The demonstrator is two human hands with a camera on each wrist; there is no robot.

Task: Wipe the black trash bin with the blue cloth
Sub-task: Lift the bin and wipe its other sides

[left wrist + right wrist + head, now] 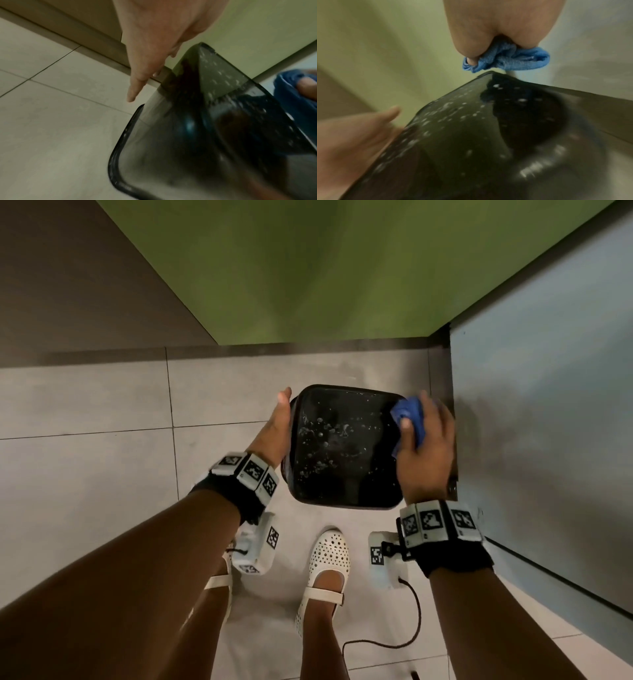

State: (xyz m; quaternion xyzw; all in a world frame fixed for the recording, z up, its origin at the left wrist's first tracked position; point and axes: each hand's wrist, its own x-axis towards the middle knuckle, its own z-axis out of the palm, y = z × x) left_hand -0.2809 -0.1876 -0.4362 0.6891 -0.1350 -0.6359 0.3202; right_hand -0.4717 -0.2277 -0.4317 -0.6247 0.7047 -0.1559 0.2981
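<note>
The black trash bin (342, 446) stands on the tiled floor, its glossy lid dotted with white droplets. My left hand (274, 429) lies flat along the bin's left side with straight fingers (137, 81). My right hand (424, 446) grips the bunched blue cloth (409, 419) over the bin's far right corner. In the right wrist view the blue cloth (505, 59) is wadded in my fingers just above the bin's (471, 135) corner. The left wrist view shows the bin's (205, 135) side and the blue cloth (291, 94) at the right.
A green wall (308, 268) rises behind the bin and a grey panel (548, 405) stands close on the right. My feet in white shoes (329, 556) are just in front of the bin. A black cable (404, 631) trails over the floor.
</note>
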